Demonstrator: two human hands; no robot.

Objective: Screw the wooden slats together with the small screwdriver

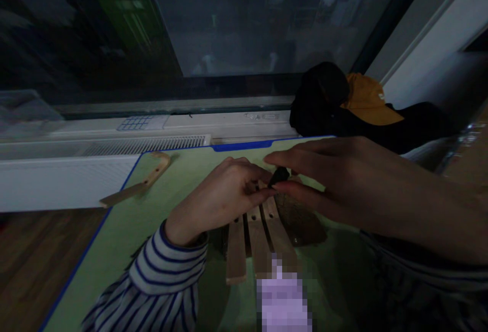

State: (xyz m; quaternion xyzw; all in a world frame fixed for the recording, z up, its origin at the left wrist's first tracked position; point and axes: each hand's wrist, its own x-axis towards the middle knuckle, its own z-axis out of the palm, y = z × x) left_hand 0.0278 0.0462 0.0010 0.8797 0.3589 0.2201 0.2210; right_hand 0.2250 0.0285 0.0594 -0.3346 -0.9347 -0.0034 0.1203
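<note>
1. One small dark piece [279, 176] is held above the wooden strips [258, 240], at the meeting point of both hands' fingertips. Probably light; stiffness can't be judged (dim, half covered). Best taken by its sides, thumb against finger.
2. Right hand [343, 184]: piece appears pinched between thumb and one finger; the topmost fingertip is raised, apart from it.
3. Left hand [229, 192]: thumb and index nearly closed at the piece's lower end; whether gripped or merely touched cannot be told.
4. Three strips are counted under the hands, side by side, narrow gaps between, one hole visible in each; far ends hidden. Judged light, stiff, not slippery; cracking at the holes is possible if bent. Best held by the long edges at the near ends.
5. One separate wooden piece [149, 178] is seen at left on the green table [190, 174], angled, its tip over the blue edge. Best lifted mid-length.
6. One orange cap [371, 100] is seen at back right.
</note>
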